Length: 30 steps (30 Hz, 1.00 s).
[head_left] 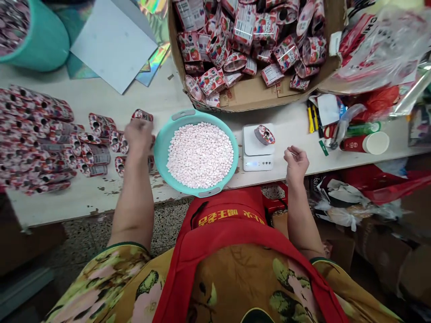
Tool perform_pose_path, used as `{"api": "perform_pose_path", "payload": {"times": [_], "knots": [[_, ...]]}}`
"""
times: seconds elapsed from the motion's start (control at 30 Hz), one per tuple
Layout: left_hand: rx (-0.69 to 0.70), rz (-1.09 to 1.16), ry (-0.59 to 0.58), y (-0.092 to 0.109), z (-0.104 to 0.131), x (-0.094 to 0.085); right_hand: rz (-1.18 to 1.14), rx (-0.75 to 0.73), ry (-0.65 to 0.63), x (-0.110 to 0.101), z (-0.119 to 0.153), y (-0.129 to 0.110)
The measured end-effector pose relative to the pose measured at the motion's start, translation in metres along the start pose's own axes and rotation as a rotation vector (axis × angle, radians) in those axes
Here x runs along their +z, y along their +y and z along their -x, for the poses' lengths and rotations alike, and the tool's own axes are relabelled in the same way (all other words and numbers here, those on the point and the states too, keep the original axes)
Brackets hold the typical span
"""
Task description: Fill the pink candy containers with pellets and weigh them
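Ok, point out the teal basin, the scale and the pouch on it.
teal basin (167,139), head view, bare left rim.
scale (252,144), head view, bare white platform.
pouch (264,134), head view, middle of its printed face.

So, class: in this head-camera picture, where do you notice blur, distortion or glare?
Head view: the left hand is motion-blurred over the packets; the table edge bows from wide-angle distortion; the plastic bags show glare; the pink sweets look sharp.

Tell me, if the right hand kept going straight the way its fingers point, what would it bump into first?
Probably the small white scale. The right hand sits just beside it, fingers curled toward its edge, with bare table between. A red-printed pouch lies on top of the scale. Height is hard to judge, so the hand might pass above.
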<state>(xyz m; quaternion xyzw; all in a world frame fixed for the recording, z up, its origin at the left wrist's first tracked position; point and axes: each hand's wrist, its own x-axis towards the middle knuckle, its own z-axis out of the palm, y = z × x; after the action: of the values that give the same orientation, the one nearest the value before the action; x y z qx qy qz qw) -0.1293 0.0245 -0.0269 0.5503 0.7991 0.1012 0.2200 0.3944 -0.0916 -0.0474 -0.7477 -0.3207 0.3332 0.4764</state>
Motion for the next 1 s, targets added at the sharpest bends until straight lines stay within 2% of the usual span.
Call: {"api": "perform_pose_path", "payload": {"times": [0.07,0.2,0.27,0.33,0.43,0.5,0.6,0.7,0.8,0.9,1.0], "knots": [[0.005,0.073,-0.043,0.030,0.026,0.018,0.054,-0.016,-0.053,0.013,-0.002,0.004],[0.195,0.046,-0.422,0.090,0.071,0.063,0.227,-0.142,-0.115,0.049,-0.020,0.013],[0.221,0.003,-0.480,0.106,0.082,0.077,0.259,-0.193,-0.143,0.067,-0.031,0.016],[0.236,-0.014,-0.477,0.109,0.086,0.080,0.246,-0.187,-0.158,0.079,-0.038,0.013],[0.209,0.053,-0.443,0.098,0.086,0.072,0.209,-0.186,-0.126,0.082,-0.034,-0.005],[0.144,0.194,-0.391,0.092,0.088,0.060,0.192,-0.253,-0.129,0.079,-0.018,-0.028],[0.114,0.535,-0.358,0.100,0.100,0.035,0.204,-0.380,-0.261,0.079,0.017,-0.066],[0.306,0.678,-0.340,0.127,0.118,0.007,0.263,-0.474,-0.492,0.092,0.052,-0.095],[0.556,0.551,-0.346,0.151,0.130,-0.011,0.323,-0.507,-0.653,0.113,0.075,-0.107],[0.664,0.454,-0.417,0.154,0.134,-0.016,0.336,-0.498,-0.709,0.130,0.084,-0.107],[0.666,0.451,-0.368,0.141,0.137,-0.016,0.308,-0.494,-0.715,0.138,0.086,-0.109]]}}
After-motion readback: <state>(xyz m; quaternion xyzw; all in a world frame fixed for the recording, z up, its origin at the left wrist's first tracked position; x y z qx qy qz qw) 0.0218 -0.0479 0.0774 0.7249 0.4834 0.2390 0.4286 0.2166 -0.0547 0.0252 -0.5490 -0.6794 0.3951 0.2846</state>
